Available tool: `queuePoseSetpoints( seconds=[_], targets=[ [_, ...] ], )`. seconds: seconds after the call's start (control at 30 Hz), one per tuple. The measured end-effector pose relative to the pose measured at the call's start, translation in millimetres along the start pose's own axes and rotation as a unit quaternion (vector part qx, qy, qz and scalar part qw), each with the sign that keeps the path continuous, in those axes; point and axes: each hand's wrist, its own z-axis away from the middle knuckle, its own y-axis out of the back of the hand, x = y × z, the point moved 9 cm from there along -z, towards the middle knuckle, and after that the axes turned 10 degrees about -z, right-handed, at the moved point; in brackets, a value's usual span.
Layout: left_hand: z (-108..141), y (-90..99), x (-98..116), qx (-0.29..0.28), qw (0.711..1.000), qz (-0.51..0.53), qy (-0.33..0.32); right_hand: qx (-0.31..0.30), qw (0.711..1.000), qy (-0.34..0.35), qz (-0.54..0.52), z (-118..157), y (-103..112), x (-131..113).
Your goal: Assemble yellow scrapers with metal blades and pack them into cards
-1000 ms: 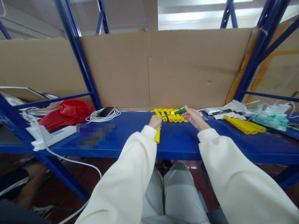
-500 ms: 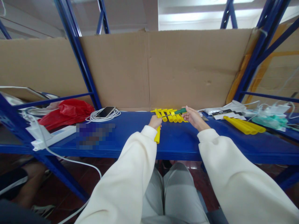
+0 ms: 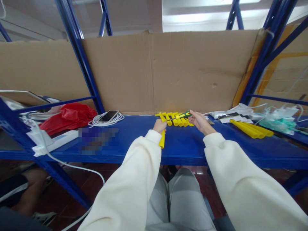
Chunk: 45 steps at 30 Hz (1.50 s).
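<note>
My left hand (image 3: 159, 126) is closed round a yellow plastic tube (image 3: 162, 141), whose wide end points down toward the table's front edge. In my right hand (image 3: 198, 121) is the green-and-yellow handle of a screwdriver (image 3: 184, 115), gripped by the fingertips. Its thin shaft runs left to the top of my left fist; the tip is hidden there. Just behind the shaft, a row of several yellow tubes (image 3: 179, 122) lies on the blue table (image 3: 141, 144).
More yellow tubes (image 3: 251, 129) lie at the right, near a white plastic bag (image 3: 240, 110). To the left are a phone (image 3: 109, 115) on a coiled white cable, a red bag (image 3: 72, 116) and a white power strip (image 3: 60, 141). Cardboard (image 3: 154, 73) stands along the back.
The screwdriver's handle has turned, so more yellow shows on its green grip. My right fingers have shifted slightly on it, while my left hand keeps its place.
</note>
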Motion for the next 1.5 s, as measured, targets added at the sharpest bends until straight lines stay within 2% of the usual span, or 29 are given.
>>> queuePoseSetpoints(
  seconds=[0.1,0.57,1.0,1.2,1.5],
  targets=[
    [-0.7,-0.2,-0.6,0.001,1.0,0.0,0.001,0.009,1.0,0.0,0.01,0.3,1.8,0.4],
    [-4.4,0.7,-5.6,0.009,1.0,-0.008,0.009,-0.065,0.998,0.004,-0.006,8.9,-15.3,-4.9],
    [-1.8,0.4,-2.6,0.005,1.0,-0.013,0.009,-0.008,1.0,0.005,0.017,0.0,1.2,0.0],
    [-3.2,0.0,-2.7,0.002,1.0,-0.018,0.002,-0.015,1.0,0.0,0.017,4.7,-2.0,-1.2],
    [-3.6,1.1,-4.9,0.006,1.0,-0.025,0.007,-0.062,0.998,0.006,-0.001,3.3,-8.6,-0.3]
  ],
)
